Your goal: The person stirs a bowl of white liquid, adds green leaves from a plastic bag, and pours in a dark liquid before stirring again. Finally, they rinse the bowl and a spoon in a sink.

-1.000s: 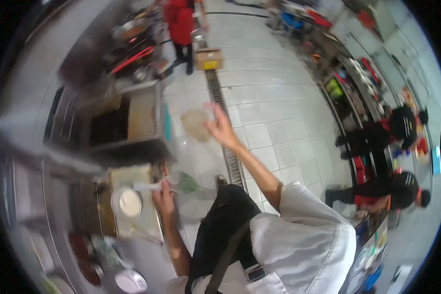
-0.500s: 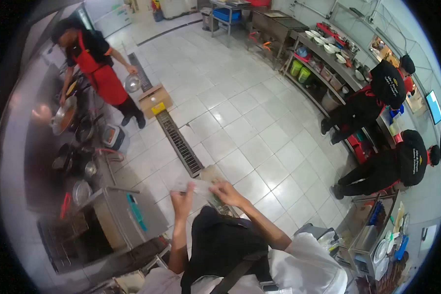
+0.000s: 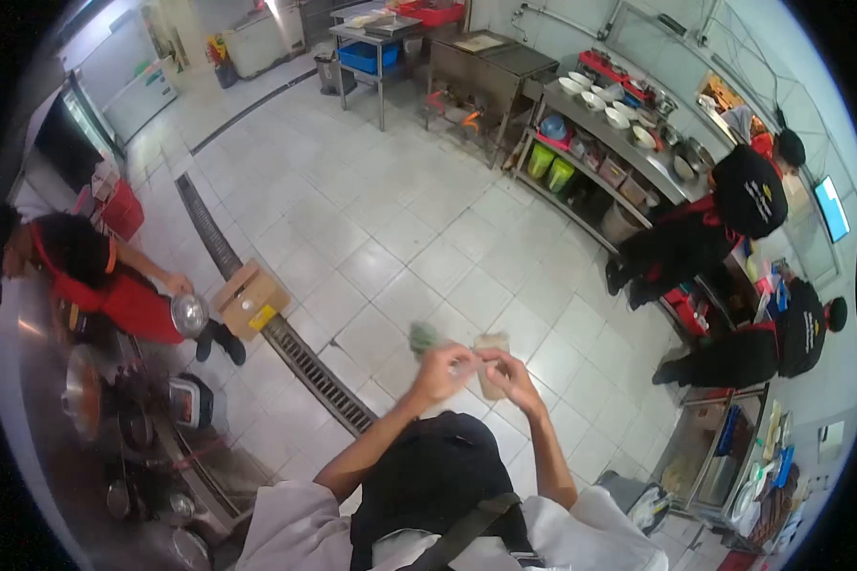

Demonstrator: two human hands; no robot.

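Note:
Both my hands are raised close together in front of my dark apron. My left hand (image 3: 438,376) is closed, its fingers pinched on something blurred and pale. A blurred green item (image 3: 427,337) shows just beyond its fingers. My right hand (image 3: 509,374) is closed too, its fingertips almost meeting the left ones. A pale, translucent item (image 3: 491,384), perhaps a plastic bag, shows beside and behind the right fingers. Motion blur hides what exactly each hand grips.
At left a co-worker (image 3: 95,276) holds a metal bowl (image 3: 189,314) beside pans. An open cardboard box (image 3: 248,300) sits over the floor drain (image 3: 319,376). Two people (image 3: 747,190) stand at the right counter, and bowls (image 3: 614,116) line the shelf top.
The view has swung left. My hands have moved right in view and come closer together; the green item now shows beyond the left one. The co-worker and box appear further left and lower.

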